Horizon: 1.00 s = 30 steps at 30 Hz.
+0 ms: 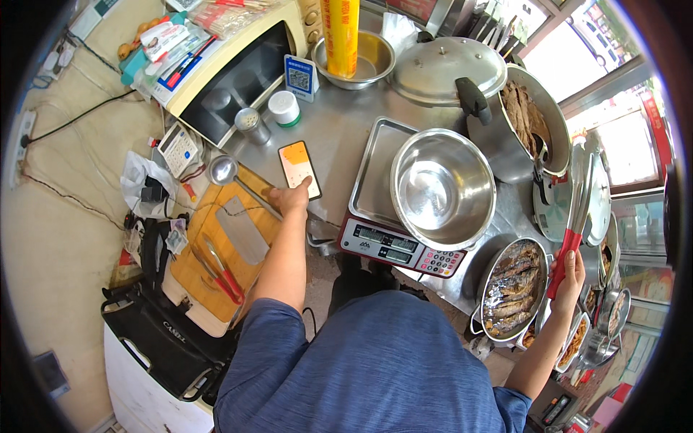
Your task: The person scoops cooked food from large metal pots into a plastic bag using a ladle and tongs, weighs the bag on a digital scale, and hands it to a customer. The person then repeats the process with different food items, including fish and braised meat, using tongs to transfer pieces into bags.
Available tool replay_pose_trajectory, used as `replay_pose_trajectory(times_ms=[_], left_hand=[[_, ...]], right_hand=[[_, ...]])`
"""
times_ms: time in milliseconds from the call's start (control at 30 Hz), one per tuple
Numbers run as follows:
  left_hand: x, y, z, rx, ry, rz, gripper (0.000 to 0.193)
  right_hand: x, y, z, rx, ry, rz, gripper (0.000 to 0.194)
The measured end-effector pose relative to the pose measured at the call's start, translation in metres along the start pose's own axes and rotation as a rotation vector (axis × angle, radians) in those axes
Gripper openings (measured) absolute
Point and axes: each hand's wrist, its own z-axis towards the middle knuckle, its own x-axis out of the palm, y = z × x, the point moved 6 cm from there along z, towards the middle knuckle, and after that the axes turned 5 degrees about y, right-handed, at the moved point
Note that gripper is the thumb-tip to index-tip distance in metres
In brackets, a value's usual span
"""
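Note:
My left hand point(292, 199) is at the lower edge of a smartphone point(295, 162) with a lit screen. One digit lies over the screen's lower part; whether the other fingers grip the phone is hidden. My right hand point(567, 273) grasps the red handles of metal tongs point(578, 200), which point away from me at the right. Below the tongs is an oval pot point(490, 281) of cooked fish point(511, 295) in dark sauce. Between my hands, a steel bowl point(444, 187) sits on the tray of a digital scale point(379, 243), overhanging its right side.
A wooden cutting board point(189, 243) on the left bears a cleaver point(242, 230), a ladle point(223, 170) and red-handled tongs point(223, 273). A microwave point(238, 81), a shaker point(252, 125) and a white jar point(283, 108) stand behind. A pressure cooker point(501, 143) with meat stands at the back right.

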Motion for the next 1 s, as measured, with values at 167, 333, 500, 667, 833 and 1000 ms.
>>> replay_pose_trajectory(times_ms=[167,333,500,667,833,1000], left_hand=[[-0.013,-0.007,-0.015,-0.050,0.274,-0.311,0.107],[-0.025,-0.031,-0.059,0.391,0.056,0.269,0.113],[-0.005,-0.047,-0.072,0.493,-0.056,0.525,0.113],[-0.009,-0.032,-0.037,0.493,-0.069,0.484,0.107],[-0.031,-0.010,-0.018,-0.090,0.754,-0.570,0.031],[-0.109,-0.051,-0.120,0.380,0.768,-0.770,0.072]], right_hand=[[-0.011,-0.004,-0.022,0.036,-0.025,0.038,0.038],[-0.033,-0.008,-0.057,0.049,-0.104,-0.001,0.038],[-0.055,-0.015,-0.090,0.114,-0.220,0.009,0.042],[-0.074,-0.011,-0.119,0.115,-0.251,0.029,0.049],[-0.113,-0.018,-0.139,0.075,-0.352,0.181,0.044],[-0.203,-0.044,-0.162,-0.001,-0.599,0.109,0.039]])
